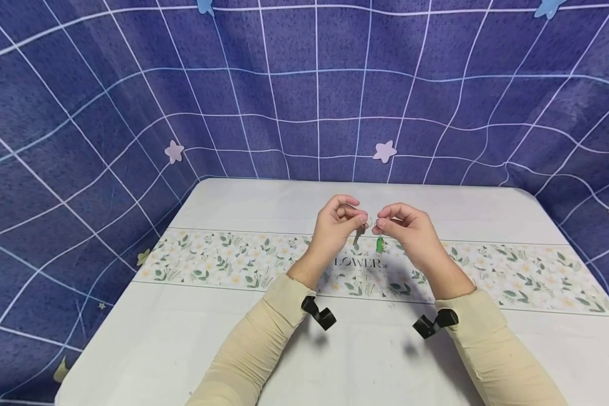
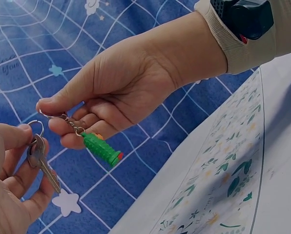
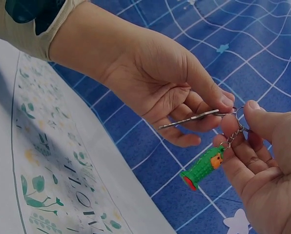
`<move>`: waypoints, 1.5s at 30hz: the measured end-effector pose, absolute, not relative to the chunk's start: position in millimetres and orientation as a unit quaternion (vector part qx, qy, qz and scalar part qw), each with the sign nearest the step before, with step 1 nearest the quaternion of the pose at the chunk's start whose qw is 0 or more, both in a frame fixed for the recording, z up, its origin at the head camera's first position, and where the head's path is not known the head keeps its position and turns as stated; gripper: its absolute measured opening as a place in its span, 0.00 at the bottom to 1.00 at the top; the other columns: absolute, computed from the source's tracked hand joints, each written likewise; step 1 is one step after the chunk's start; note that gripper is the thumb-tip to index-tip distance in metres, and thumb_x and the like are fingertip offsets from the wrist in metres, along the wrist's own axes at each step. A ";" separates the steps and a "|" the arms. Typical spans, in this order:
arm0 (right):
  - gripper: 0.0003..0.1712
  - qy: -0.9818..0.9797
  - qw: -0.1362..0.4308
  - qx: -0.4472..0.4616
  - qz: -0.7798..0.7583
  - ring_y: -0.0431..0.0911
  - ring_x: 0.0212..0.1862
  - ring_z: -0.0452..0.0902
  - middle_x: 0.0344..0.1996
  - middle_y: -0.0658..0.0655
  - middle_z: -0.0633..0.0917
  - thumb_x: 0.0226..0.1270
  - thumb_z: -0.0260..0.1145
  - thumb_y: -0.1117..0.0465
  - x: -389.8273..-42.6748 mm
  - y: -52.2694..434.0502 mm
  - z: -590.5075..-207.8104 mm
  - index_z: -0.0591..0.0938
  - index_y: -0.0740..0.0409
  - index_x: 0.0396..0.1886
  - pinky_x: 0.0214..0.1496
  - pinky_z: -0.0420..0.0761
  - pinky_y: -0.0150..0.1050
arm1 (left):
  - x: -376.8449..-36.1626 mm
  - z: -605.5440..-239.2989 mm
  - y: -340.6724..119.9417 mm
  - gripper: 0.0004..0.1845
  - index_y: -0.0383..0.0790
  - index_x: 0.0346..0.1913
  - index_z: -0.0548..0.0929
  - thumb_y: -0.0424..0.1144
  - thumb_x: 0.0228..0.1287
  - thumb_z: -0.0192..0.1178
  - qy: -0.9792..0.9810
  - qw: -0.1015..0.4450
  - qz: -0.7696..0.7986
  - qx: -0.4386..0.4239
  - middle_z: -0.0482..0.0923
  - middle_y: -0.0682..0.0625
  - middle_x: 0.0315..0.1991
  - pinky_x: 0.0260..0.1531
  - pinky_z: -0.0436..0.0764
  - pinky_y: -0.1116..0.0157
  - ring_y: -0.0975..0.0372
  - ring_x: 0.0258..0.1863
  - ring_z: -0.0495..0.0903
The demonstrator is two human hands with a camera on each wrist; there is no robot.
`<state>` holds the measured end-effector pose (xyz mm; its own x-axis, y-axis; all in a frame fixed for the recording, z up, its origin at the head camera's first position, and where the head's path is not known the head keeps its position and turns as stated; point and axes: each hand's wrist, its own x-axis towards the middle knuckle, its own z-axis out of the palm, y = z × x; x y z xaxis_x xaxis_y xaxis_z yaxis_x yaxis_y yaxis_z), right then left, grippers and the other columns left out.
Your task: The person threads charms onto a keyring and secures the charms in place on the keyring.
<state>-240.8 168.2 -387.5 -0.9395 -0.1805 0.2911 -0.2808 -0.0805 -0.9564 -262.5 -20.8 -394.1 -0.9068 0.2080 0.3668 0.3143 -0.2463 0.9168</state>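
Both hands are raised above the white table point(image 1: 218, 349) and meet at a small key ring point(image 1: 369, 220). My left hand point(image 1: 357, 217) pinches a silver key point(image 3: 192, 119) at its head; the blade hangs down in the head view. My right hand point(image 1: 380, 221) pinches the ring's short chain point(image 2: 67, 119) between thumb and forefinger. A green ribbed charm point(image 1: 380, 244) with an orange face point(image 3: 215, 161) dangles from that chain below the right hand's fingers. In the left wrist view the key point(image 2: 43, 163) and ring point(image 2: 35, 126) sit at my left fingertips.
A floral band point(image 1: 208, 262) printed with the word LOWER crosses the table beneath the hands. A blue grid-patterned cloth point(image 1: 304, 90) with pale stars hangs behind and at both sides. Black wrist cameras point(image 1: 318, 313) point(image 1: 435, 322) sit on the beige sleeves.
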 end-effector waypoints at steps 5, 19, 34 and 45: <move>0.03 -0.680 0.037 0.169 0.713 0.40 0.36 0.86 0.34 0.52 0.84 0.71 0.65 0.71 -241.3 168.7 -387.6 0.81 0.62 0.39 0.48 0.85 0.34 | -261.2 -393.4 -19.7 0.15 0.27 0.52 0.73 0.21 0.66 0.62 -0.613 0.031 -0.760 -0.214 0.85 0.52 0.35 0.38 0.84 0.67 0.65 0.31 0.84; 0.05 -0.673 0.039 0.178 0.717 0.40 0.34 0.85 0.33 0.52 0.85 0.71 0.63 0.74 -242.0 165.9 -389.4 0.81 0.63 0.37 0.46 0.86 0.36 | -259.0 -393.7 -18.1 0.14 0.27 0.52 0.74 0.22 0.66 0.62 -0.636 0.035 -0.737 -0.227 0.84 0.46 0.37 0.39 0.83 0.68 0.65 0.34 0.83; 0.04 -0.676 0.035 0.169 0.717 0.40 0.33 0.85 0.30 0.52 0.85 0.71 0.62 0.75 -240.2 165.2 -387.4 0.80 0.64 0.38 0.46 0.86 0.36 | -257.8 -392.1 -18.1 0.12 0.29 0.48 0.74 0.21 0.65 0.62 -0.635 0.042 -0.739 -0.220 0.83 0.51 0.35 0.38 0.83 0.69 0.66 0.34 0.83; 0.02 -0.675 0.028 0.173 0.717 0.40 0.33 0.85 0.30 0.52 0.85 0.71 0.61 0.75 -241.1 165.1 -388.3 0.79 0.70 0.40 0.45 0.86 0.35 | -257.3 -392.4 -17.5 0.10 0.30 0.45 0.74 0.21 0.65 0.63 -0.645 0.050 -0.726 -0.234 0.83 0.42 0.36 0.37 0.82 0.70 0.66 0.35 0.84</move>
